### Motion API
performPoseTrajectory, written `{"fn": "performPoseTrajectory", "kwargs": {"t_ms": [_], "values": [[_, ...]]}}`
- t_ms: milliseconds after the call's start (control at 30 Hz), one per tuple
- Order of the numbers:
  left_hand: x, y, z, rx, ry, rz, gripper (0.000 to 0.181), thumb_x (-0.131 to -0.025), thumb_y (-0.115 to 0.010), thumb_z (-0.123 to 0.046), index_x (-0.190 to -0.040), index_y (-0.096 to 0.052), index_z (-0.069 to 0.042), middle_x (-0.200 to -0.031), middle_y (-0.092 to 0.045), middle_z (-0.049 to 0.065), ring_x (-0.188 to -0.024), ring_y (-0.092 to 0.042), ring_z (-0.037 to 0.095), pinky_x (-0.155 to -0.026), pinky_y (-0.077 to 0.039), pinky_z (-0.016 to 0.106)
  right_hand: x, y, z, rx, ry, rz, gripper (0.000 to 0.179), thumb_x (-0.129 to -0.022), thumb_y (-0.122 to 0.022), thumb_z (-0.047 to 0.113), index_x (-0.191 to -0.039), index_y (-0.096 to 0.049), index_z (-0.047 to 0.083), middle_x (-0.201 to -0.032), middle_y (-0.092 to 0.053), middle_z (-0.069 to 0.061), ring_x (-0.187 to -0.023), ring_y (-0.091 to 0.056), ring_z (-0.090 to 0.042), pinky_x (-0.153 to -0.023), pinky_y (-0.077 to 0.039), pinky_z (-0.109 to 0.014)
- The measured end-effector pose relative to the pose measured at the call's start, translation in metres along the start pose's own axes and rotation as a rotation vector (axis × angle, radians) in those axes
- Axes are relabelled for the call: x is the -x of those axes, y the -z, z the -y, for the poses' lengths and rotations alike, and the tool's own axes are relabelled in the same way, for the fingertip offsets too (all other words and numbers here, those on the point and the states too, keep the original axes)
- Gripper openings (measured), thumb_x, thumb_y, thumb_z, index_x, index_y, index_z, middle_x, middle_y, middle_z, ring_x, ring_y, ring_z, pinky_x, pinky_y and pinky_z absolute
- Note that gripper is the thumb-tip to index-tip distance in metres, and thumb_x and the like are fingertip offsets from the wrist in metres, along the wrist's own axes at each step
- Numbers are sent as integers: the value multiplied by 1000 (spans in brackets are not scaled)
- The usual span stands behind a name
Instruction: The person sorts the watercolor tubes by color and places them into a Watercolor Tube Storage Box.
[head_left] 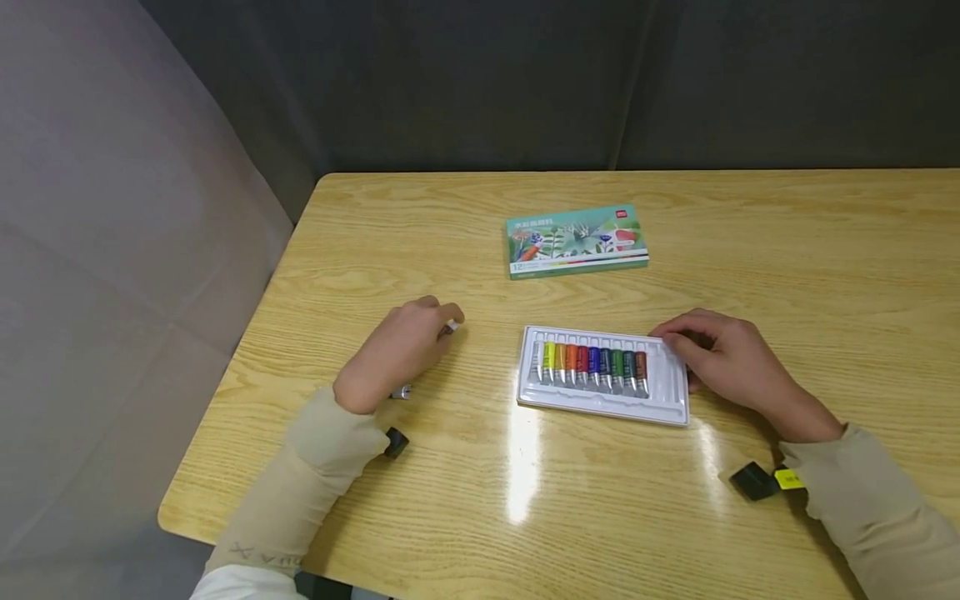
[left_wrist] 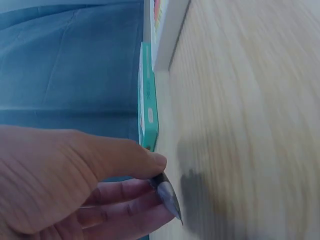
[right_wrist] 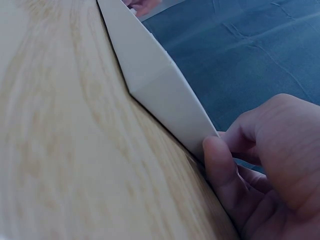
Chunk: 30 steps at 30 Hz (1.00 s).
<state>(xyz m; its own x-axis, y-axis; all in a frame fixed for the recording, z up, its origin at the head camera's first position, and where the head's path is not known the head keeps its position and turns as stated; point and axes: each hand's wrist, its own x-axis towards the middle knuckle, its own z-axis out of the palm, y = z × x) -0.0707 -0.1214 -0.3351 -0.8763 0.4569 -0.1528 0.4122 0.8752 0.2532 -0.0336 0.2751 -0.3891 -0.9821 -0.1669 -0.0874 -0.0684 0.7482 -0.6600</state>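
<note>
Between thumb and fingers my left hand point(head_left: 408, 337) pinches a small paint tube point(left_wrist: 169, 196), dark at one end with a flattened silver end. It is held just above the table, left of a white plastic tray point(head_left: 600, 407). Several coloured paint tubes point(head_left: 582, 365) lie side by side in the tray, from pale and yellow to brown, with bare slots at its right end. My right hand point(head_left: 731, 358) holds the tray by its right far corner, thumb against the side wall; its other fingers are partly hidden. Another tube point(head_left: 401, 392) lies by my left wrist, partly covered.
Behind the tray lies a green illustrated paint box point(head_left: 576, 243). The wooden table point(head_left: 390, 242) ends at the left, beside a pale grey cloth point(head_left: 112, 292). A dark curtain point(head_left: 480, 83) hangs along the far edge.
</note>
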Motion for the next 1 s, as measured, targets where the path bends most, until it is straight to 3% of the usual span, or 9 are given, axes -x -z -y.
{"fn": "performPoseTrajectory", "kwargs": {"t_ms": [433, 767, 1000], "values": [[-22, -3, -40, 59, -138, -48, 27, -102, -57, -8, -126, -68, -10, -110, -69, 8, -80, -57, 17, -74, -53, 32, 2, 1, 2, -19, -10, 10, 28, -108, -53, 25, -121, -74, 11, -125, -68, -17, -88, -57, -17, -55, -55, -26], [-39, -5, -81, 122, -251, -80, 26, -102, -59, -10, -127, -67, -9, -112, -71, 7, -78, -58, 14, -70, -51, 27, 2, 1, 2, -12, -11, 7, 28, -107, -53, 25, -120, -74, 12, -124, -68, -16, -89, -56, -19, -56, -53, -25], [-51, -6, -107, 194, -309, -92, 25, -103, -60, -13, -126, -66, -11, -111, -71, 5, -84, -61, 12, -71, -51, 25, 2, 3, 4, -19, -11, 4, 27, -107, -54, 25, -119, -75, 13, -122, -69, -15, -83, -59, -13, -54, -54, -26]]}}
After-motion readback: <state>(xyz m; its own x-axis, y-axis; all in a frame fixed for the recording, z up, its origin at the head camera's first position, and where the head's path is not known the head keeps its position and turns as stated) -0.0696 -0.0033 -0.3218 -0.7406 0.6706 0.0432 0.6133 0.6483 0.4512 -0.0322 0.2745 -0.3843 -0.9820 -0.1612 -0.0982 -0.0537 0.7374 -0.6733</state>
